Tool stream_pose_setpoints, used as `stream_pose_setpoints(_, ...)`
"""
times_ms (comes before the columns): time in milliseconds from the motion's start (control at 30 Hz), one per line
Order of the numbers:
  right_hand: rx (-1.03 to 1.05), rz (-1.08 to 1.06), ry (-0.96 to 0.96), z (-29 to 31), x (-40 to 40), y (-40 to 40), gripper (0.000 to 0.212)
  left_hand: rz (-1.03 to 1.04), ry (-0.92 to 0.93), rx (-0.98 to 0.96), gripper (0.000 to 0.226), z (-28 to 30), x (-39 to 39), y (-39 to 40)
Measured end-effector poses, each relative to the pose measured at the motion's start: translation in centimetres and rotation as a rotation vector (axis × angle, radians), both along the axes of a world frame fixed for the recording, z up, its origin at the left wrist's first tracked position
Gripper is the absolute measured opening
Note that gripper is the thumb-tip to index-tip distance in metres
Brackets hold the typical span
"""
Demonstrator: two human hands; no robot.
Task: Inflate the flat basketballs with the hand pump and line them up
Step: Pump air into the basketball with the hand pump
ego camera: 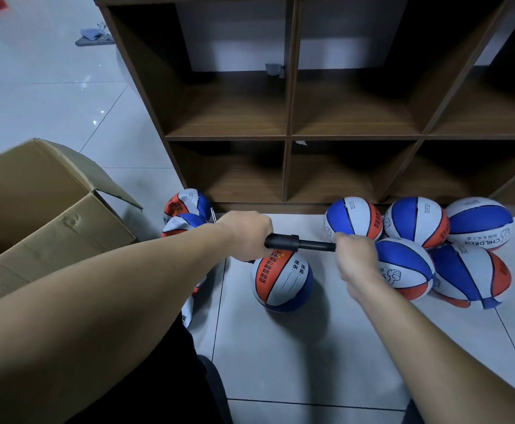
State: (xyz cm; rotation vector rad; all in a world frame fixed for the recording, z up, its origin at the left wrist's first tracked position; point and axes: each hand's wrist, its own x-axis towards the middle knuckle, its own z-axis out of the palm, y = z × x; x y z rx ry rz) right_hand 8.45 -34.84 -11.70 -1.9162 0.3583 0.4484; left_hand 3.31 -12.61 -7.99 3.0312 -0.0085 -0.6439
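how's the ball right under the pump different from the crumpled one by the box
The ball under the pump is round and full; the crumpled ball is creased and collapsed. The first sits alone on open floor tile, the second lies against another ball at the shelf's corner. Both share orange, white and blue panels.

Tiled room, shelf unit at back, box at left.
Glossy pale floor tiles (51, 96) with thin dark grout lines, catching soft reflections of overhead light. Dark wood cubby shelf (290, 137) standing on the floor, open compartments in two visible rows, white wall (235, 35) seen through the backless upper ones. Open cardboard box (36, 209) at left, flaps up, dented side. Grey cloth (94, 36) lying on tiles far upper left.
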Motion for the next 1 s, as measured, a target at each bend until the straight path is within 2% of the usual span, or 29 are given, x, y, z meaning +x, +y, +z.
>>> stream_pose_setpoints(200,0.080,-0.084,0.115,-0.5,1.8,-2.4,0.031,0.029,0.044,-0.038,0.025,0.1,0.0,0.8)
stream_pose_setpoints(300,0.046,-0.145,-0.004,-0.3,1.3,-1.3,0.031,0.036,0.032,-0.060,0.028,-0.1,-0.1,0.3)
stream_pose_setpoints(433,0.012,-0.121,-0.121,0.5,0.3,0.3,0.033,0.050,0.024,-0.082,0.030,-0.2,-0.2,-0.1)
stream_pose_setpoints(633,-0.026,-0.061,-0.184,0.7,-1.4,2.1,0.038,0.026,-0.030,-0.048,0.026,0.4,-0.5,-1.2)
stream_pose_setpoints(1000,0.017,0.013,-0.232,0.4,-3.1,4.2,0.040,-0.016,-0.100,-0.022,0.037,0.8,-0.8,-2.2)
